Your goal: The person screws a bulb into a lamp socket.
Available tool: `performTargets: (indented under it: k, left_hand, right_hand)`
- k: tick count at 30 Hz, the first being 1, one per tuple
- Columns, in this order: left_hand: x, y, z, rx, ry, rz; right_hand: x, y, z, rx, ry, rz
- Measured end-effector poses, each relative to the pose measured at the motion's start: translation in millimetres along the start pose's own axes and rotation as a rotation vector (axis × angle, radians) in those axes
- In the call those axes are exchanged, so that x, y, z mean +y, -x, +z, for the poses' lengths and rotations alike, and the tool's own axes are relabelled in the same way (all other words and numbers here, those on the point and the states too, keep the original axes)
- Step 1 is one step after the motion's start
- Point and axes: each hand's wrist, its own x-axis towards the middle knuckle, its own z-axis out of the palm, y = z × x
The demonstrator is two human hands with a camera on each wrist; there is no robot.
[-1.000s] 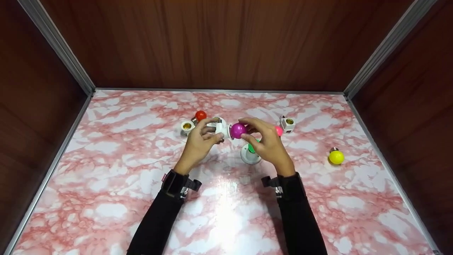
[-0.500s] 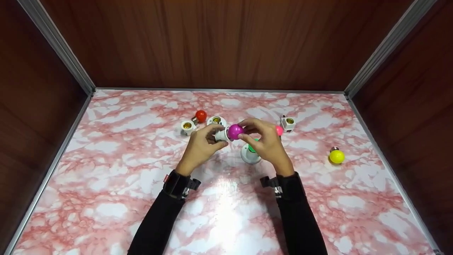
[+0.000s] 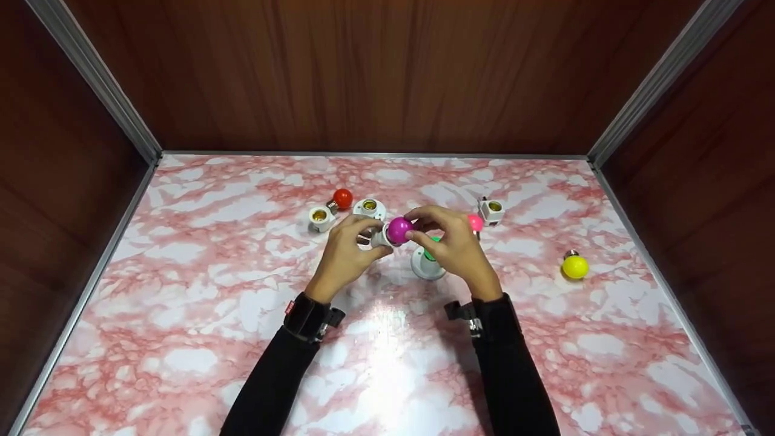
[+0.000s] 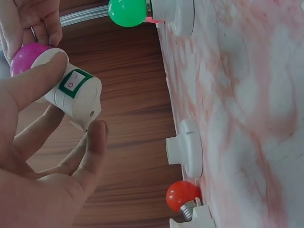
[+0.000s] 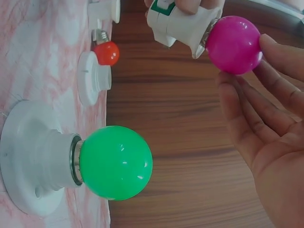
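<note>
Above the middle of the table, my left hand (image 3: 345, 253) grips a white lamp socket (image 4: 71, 95) that carries a green-framed rocker switch (image 4: 75, 82). A magenta light bulb (image 5: 233, 45) sits at the socket's mouth, with some of its metal screw base showing at the rim. My right hand (image 3: 459, 249) pinches the bulb's round glass between thumb and fingers. Below that hand, a green bulb (image 5: 116, 162) stands in a round white lamp holder (image 5: 23, 152) on the table; the hand partly covers it in the head view.
Left of centre lie a red bulb (image 3: 342, 198), a white socket (image 3: 320, 218) and a round socket base (image 3: 369, 209). Behind my right hand are a pink bulb (image 3: 475, 223) and another socket (image 3: 491, 211). A yellow bulb (image 3: 575, 267) lies at right. Brown panels (image 3: 375, 79) enclose the table.
My left hand has turned the socket, bringing its mouth more toward me. The magenta bulb has shifted slightly left and nearer, still in my right fingers. The round base behind is now uncovered.
</note>
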Motion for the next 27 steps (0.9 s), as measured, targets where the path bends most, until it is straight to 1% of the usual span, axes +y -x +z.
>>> performTargets:
  k: [5,9,13,19,22,27]
  left_hand:
    - [-1.6,1.1,1.7,-0.043,-0.022,-0.031]
    - [-3.0,1.7,5.6,-0.056,-0.069,-0.029]
    - [-2.7,3.5,12.1,-0.073,-0.108,-0.036]
    - [-2.0,5.4,22.3,-0.137,-0.113,-0.079]
    - [-4.1,5.7,26.5,-0.157,-0.119,-0.089]
    - [-8.2,6.1,31.8,-0.164,-0.122,-0.115]
  right_hand:
    - [2.1,0.6,0.3,-0.027,0.028,0.013]
    - [2.8,0.3,0.0,-0.067,0.05,0.037]
    - [3.0,0.5,-1.2,-0.115,0.077,0.095]
    - [2.6,1.3,-4.7,-0.181,0.1,0.183]
    - [4.0,1.7,-9.3,-0.173,0.094,0.208]
    - [14.3,5.4,-25.7,-0.092,0.115,0.23]
